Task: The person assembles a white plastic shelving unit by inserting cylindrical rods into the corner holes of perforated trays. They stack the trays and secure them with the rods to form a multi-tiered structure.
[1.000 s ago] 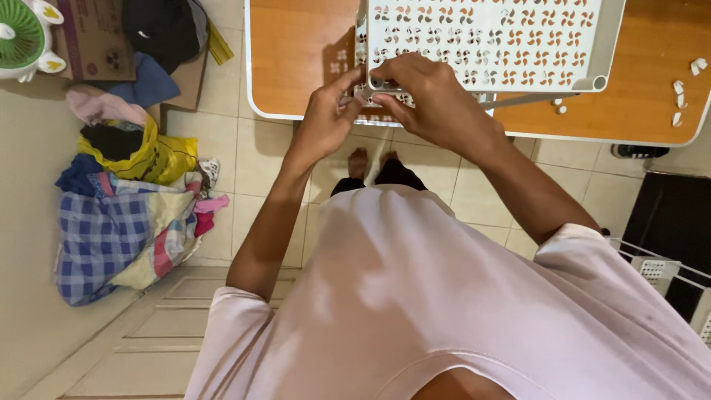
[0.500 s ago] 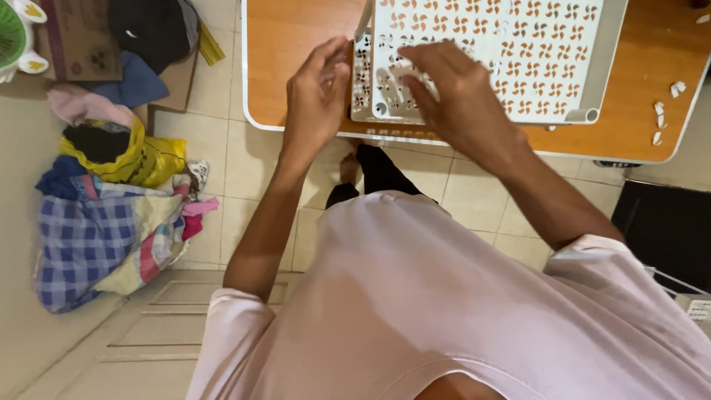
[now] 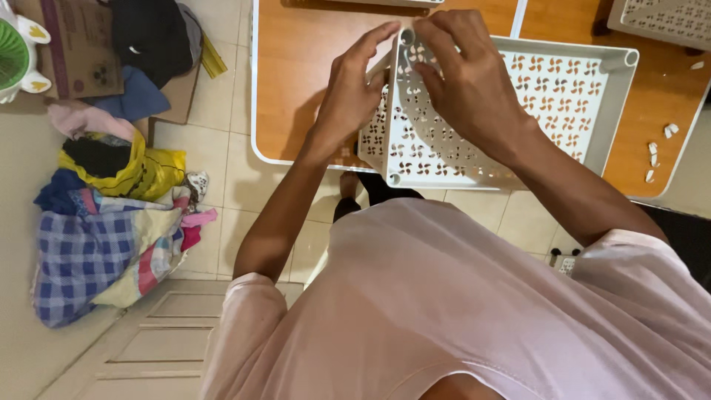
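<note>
While the white basket (image 3: 511,111) lies at the desk's (image 3: 296,81) near edge, long axis running rightward, both hands pinch its left wall: left hand (image 3: 352,92) outside, right hand (image 3: 466,81) inside.

Your left hand (image 3: 348,92) and right hand (image 3: 466,81) gripped the near corner of the white perforated tray (image 3: 563,96) over the orange table (image 3: 296,81); a pile of clothes (image 3: 111,215) lay on the floor left of the table.
</note>
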